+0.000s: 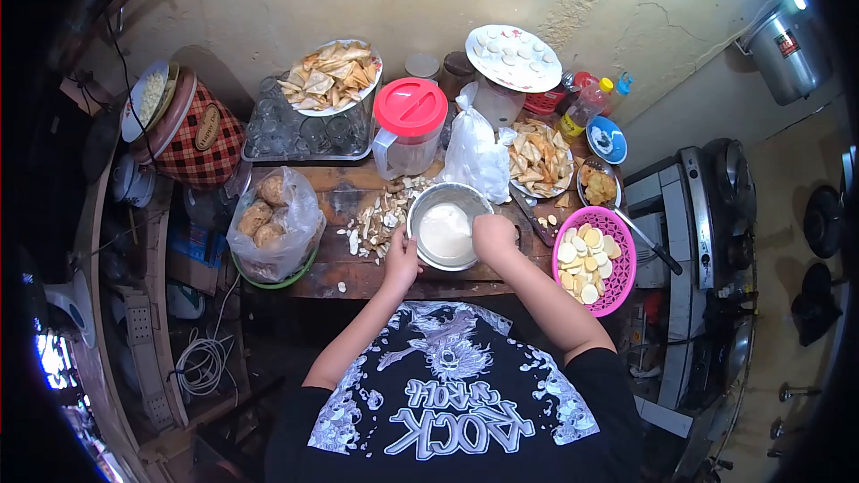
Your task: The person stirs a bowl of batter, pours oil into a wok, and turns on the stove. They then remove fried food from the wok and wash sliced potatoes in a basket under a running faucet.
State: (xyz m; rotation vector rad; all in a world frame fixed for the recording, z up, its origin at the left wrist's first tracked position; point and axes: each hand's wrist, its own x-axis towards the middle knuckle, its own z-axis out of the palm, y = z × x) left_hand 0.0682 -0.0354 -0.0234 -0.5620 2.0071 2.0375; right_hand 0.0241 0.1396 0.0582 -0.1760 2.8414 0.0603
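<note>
A metal bowl (pixel 417 244) of pale, creamy batter (pixel 446 231) stands on the wooden table in front of me. My left hand (pixel 403 258) grips its left side, thumb up at the rim. Over the right rim my right hand (pixel 495 238) is closed in a fist; whatever it holds is hidden by the fingers. Peelings (pixel 385 219) lie scattered left of the bowl. To its right, a pink basket (pixel 625 282) contains pale round slices (pixel 586 259). A knife (pixel 533 217) rests between the bowl and the basket.
A bag of potatoes (pixel 268 224) sits at left in a green basin (pixel 295 279). Behind are a red-lidded pitcher (pixel 412 116), a white plastic bag (pixel 474 152), a tray of glasses (pixel 309 148) and plates of folded pastries (pixel 333 76). A stove (pixel 698 215) stands at right.
</note>
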